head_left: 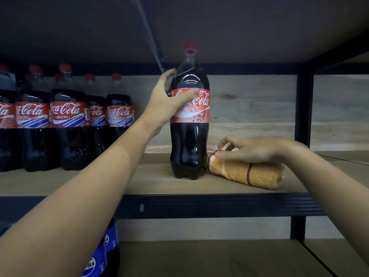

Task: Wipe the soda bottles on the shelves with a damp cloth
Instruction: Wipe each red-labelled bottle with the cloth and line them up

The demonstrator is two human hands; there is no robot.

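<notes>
the left hand [169,98] is wrapped around the label band of a tall cola bottle [189,136], thumb across the front, holding it upright near the front of the wooden shelf [155,184]. the right hand [251,149] rests on a rolled orange cloth [247,172] lying just beside the bottle's base, fingers loosely curled over it but not clearly gripping yet. a row of similar bottles [69,120] stands well apart to the left, and a blue-labelled bottle [103,252] shows on the shelf below. the likely risk: the bottle is tall and close to the edge, so a firm wipe could tip it off if the left hand slackens.
</notes>
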